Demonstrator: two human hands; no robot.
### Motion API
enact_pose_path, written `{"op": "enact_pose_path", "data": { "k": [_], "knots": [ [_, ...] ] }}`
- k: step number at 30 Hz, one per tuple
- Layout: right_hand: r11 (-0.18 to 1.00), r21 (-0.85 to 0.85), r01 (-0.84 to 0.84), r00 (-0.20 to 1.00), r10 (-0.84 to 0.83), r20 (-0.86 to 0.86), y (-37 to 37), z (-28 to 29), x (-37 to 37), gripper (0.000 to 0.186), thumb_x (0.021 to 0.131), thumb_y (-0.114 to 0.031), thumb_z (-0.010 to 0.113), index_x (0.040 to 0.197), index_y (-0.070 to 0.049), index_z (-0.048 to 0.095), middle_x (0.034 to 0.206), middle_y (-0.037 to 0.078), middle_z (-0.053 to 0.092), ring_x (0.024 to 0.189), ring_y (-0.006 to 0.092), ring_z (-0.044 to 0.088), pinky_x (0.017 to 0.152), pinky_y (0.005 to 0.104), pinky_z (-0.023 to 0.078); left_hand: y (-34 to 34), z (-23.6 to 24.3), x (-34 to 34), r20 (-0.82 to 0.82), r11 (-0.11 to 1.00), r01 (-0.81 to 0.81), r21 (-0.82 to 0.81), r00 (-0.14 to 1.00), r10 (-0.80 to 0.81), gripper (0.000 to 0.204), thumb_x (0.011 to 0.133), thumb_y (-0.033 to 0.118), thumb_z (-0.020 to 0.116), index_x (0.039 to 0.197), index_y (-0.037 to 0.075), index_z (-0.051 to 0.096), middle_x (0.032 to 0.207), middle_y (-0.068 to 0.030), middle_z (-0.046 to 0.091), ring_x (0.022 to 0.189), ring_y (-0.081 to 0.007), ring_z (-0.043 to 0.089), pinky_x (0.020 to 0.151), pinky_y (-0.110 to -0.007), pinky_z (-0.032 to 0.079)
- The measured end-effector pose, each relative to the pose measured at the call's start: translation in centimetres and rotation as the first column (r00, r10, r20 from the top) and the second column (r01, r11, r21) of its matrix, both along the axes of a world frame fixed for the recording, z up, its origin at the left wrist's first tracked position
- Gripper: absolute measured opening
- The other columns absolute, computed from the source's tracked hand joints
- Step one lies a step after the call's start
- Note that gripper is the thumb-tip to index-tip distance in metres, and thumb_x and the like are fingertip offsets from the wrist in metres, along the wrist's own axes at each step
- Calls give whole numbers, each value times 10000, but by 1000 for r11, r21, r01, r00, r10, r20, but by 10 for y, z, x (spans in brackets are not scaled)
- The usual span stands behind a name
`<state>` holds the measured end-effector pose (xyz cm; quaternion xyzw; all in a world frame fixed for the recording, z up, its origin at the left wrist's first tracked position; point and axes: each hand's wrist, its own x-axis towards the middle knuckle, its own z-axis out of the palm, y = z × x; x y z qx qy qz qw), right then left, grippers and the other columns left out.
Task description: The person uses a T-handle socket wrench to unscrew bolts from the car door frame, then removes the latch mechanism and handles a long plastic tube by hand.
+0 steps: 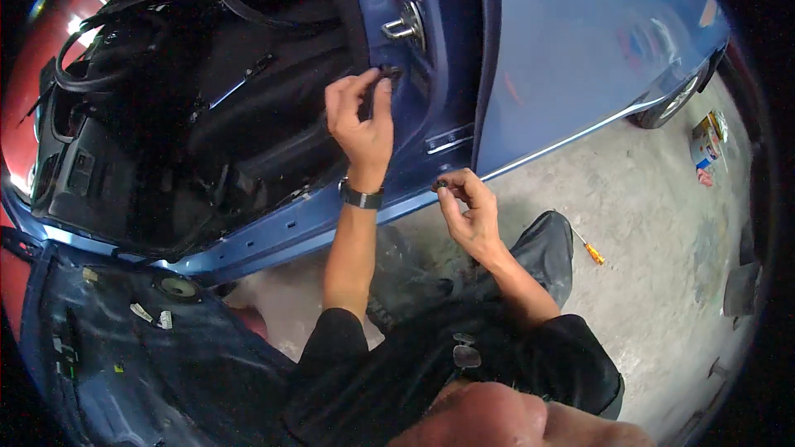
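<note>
My left hand pinches a small black part against the blue car's door pillar, just below a silver striker loop. My right hand is lower and to the right, beside the sill, with another small dark piece between thumb and fingers; its shape is too small to make out. The open doorway on the left shows a dark cabin interior.
An open door spans the lower left, and the closed blue door fills the upper right. On the concrete floor lie a yellow-handled screwdriver and, farther right, a can. My knee is bent below the sill.
</note>
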<state>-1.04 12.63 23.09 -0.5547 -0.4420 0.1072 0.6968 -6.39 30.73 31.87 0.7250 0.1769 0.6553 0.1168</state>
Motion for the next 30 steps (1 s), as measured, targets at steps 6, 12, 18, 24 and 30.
{"op": "enact_pose_path", "data": {
  "k": [6, 12, 18, 24, 30],
  "knots": [
    [999, -4, -43, 999, 43, 21, -1, 0, -5, 160, 853, -3, 652, 1005, 34, 621, 888, 141, 645, 798, 221, 665, 715, 319, 535, -5, 1, 10, 35, 996, -91, -5, 995, 91, 154, 837, 104, 764, 966, 32, 720, 900, -67, 659, 718, -142, 593, 619, -261, 473],
    [998, -25, -58, 997, 59, 39, -2, 8, -1, 171, 845, 6, 659, 1009, 35, 620, 871, 139, 636, 789, 226, 668, 714, 323, 539, -8, 5, 20, 204, 972, -25, -235, 976, 74, 162, 859, 162, 772, 910, 21, 711, 736, -8, 653, 613, -83, 556, 575, -233, 455],
    [997, -7, -72, 997, 72, 26, 0, 6, -1, 181, 849, 7, 662, 1023, 36, 621, 885, 141, 641, 801, 211, 672, 707, 318, 547, 7, 3, 17, 212, 943, 38, -330, 977, 34, 173, 841, 144, 795, 924, 28, 697, 668, 31, 603, 601, -29, 492, 549, -196, 405],
    [996, -29, -88, 989, 84, -123, 17, 34, -3, 191, 869, 4, 666, 1053, 37, 626, 882, 129, 672, 786, 166, 693, 705, 287, 567, 10, 8, 23, 234, 990, 20, -138, 972, 13, 156, 792, 48, 807, 914, 17, 715, 854, -7, 519, 578, -46, 416, 505, -198, 341],
    [987, 148, -55, 986, 77, -147, 45, 62, -11, 204, 879, 43, 647, 1081, 45, 612, 911, 120, 694, 810, 152, 711, 691, 271, 575, 37, -7, 7, 58, 986, -43, 162, 998, 34, 407, 712, 17, 852, 1101, 55, 739, 909, -31, 476, 601, -70, 383, 503, -212, 319]
  ]
}}
